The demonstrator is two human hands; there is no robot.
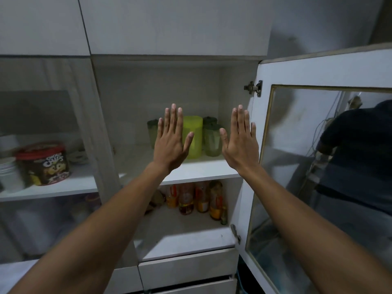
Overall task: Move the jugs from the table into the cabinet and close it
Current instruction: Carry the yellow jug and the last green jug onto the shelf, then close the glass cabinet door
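A white cabinet (203, 174) stands in front of me with its glass-paned door (261, 187) swung open to the right. On its upper shelf stand a bright yellow-green jug (196, 132), a clear jug with a dark green lid (212, 141) to its right, another dark lid behind that, and a third clear jug (152, 132) on the left, partly hidden. My left hand (170, 141) and my right hand (240, 143) are raised flat in front of the shelf, palms forward, fingers spread, holding nothing.
Several bottles of amber liquid (197, 198) stand on the lower shelf. Drawers (186, 270) sit below. The left compartment behind glass holds a cereal tub with a red lid (44, 164) and white containers (9, 175). A person's reflection shows in the door glass (350, 155).
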